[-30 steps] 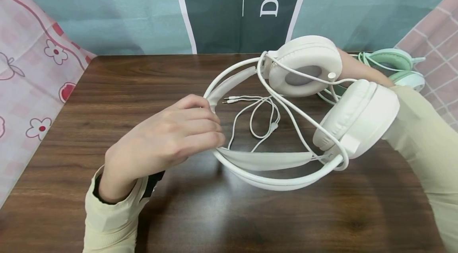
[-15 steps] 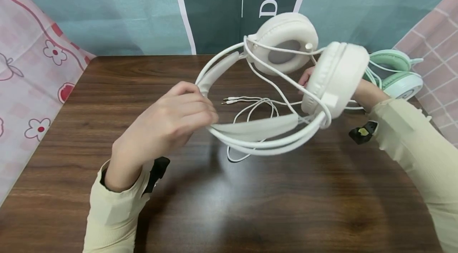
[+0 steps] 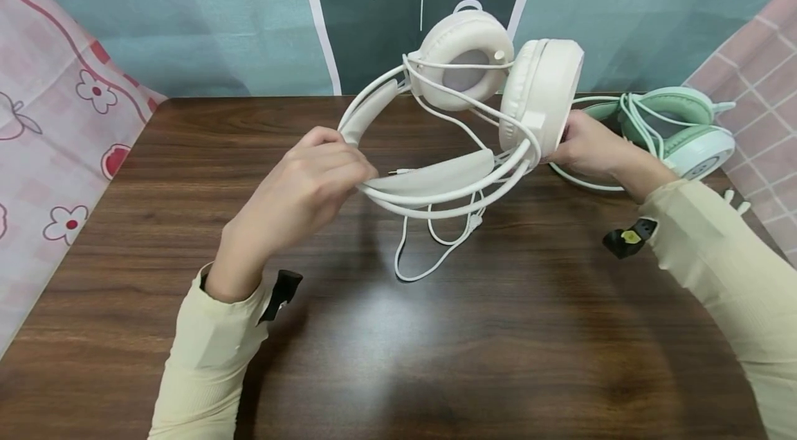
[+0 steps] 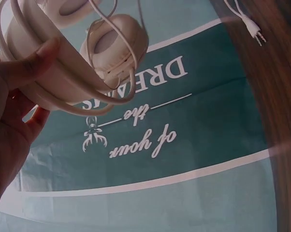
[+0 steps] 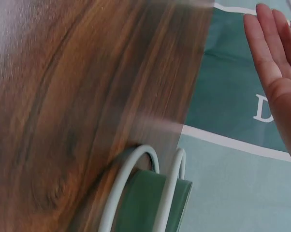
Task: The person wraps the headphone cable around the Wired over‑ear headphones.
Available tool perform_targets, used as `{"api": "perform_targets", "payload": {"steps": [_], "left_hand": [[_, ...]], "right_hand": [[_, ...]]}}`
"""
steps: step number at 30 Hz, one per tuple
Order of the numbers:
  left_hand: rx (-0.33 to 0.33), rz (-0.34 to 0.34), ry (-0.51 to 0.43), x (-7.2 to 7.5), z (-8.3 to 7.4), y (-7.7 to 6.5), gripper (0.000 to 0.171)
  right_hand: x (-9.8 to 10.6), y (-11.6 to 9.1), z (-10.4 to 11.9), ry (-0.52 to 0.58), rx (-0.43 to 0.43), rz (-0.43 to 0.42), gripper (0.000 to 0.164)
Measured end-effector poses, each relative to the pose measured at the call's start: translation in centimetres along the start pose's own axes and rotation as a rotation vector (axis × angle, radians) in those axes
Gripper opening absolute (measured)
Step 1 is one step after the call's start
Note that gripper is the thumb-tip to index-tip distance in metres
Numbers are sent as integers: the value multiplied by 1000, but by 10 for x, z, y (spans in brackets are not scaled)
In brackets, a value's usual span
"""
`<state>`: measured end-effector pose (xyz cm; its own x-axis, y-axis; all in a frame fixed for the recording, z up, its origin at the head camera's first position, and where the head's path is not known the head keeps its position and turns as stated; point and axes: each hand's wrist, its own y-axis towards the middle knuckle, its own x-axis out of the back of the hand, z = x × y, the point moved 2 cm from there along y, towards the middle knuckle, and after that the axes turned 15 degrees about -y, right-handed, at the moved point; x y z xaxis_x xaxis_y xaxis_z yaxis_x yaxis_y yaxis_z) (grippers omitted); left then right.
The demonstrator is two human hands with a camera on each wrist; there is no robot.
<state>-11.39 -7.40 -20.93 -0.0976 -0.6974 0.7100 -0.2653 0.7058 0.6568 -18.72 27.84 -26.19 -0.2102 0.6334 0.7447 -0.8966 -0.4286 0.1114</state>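
Note:
White over-ear headphones (image 3: 442, 176) are held up above the table, their two ear cups facing each other toward the back. My left hand (image 3: 299, 187) grips the middle of the headband; in the left wrist view, the thumb lies across the band of the headphones (image 4: 58, 67). A white cable loops around the cups and trails down to the table. Behind the right ear cup (image 3: 551, 97) is my right hand (image 3: 591, 142), its fingers partly hidden from the head camera. In the right wrist view that hand (image 5: 281, 72) has straight fingers; whether it touches the headphones I cannot tell.
Mint-green and white headphones (image 3: 700, 149) lie at the table's back right, close to my right forearm. A loop of white cable (image 3: 429, 272) with plugs lies on the brown wooden table (image 3: 398, 364). Fabric hangs behind and on both sides.
My left hand has lifted and tilted the white headphones, carrying the cups up and leftward. My right hand, earlier hidden behind them, now shows at the right cup.

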Motion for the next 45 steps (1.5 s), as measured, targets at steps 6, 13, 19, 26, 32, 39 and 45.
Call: {"api": "perform_targets", "payload": {"steps": [6,13,19,26,32,39,45], "left_hand": [[11,-6,19,-3,8,-1,15],[28,1,43,-4,14,-1,16],[38,3,55,-4,17,-1,21],[62,1,56,-5,19,-2,25],[60,7,96,-4,21,-2,22],[90,9,122,-4,24,-5,21],[104,-1,110,-5,24,-7,22]], "right_hand": [[-8,-1,3,476,113,186,37],[-12,-1,4,626,193,312,29],[-15,-2,8,538,193,363,20],[-20,-3,15,452,219,368,8],[-24,-5,17,449,223,400,9],[-26,-8,20,330,229,427,9],[-33,-11,23,245,248,436,12]]}}
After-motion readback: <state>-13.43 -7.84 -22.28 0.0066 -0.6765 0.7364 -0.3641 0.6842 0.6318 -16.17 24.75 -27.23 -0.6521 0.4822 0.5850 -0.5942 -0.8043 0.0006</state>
